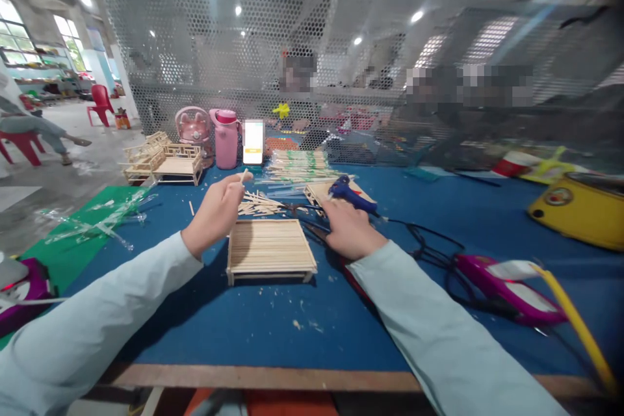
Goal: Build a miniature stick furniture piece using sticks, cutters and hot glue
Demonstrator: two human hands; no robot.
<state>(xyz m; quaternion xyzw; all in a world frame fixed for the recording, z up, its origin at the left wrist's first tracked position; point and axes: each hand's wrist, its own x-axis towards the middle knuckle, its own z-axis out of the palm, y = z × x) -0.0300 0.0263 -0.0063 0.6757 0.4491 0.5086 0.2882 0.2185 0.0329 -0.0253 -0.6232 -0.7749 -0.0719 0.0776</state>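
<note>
My left hand (217, 211) is closed in a pinch on a short wooden stick (243, 175), held above the back left of a small slatted platform (270, 244). The platform, made of pale sticks, stands on short legs on the blue table. My right hand (351, 229) is just right of it, fingers loosely stretched forward with nothing visible in them. Right behind those fingers a blue glue gun (348, 192) rests over another pale wooden piece (319, 194); whether the fingertips touch the gun is unclear. Loose short sticks (260, 203) lie behind the platform.
Finished-looking stick furniture (178, 164) stands at the back left, near a pink bottle (226, 140) and a lit phone (253, 142). Bundled sticks (298, 164) lie behind. Black cables and a purple power strip (511, 289) are right, with a yellow container (580, 211). Perforated mesh borders the back.
</note>
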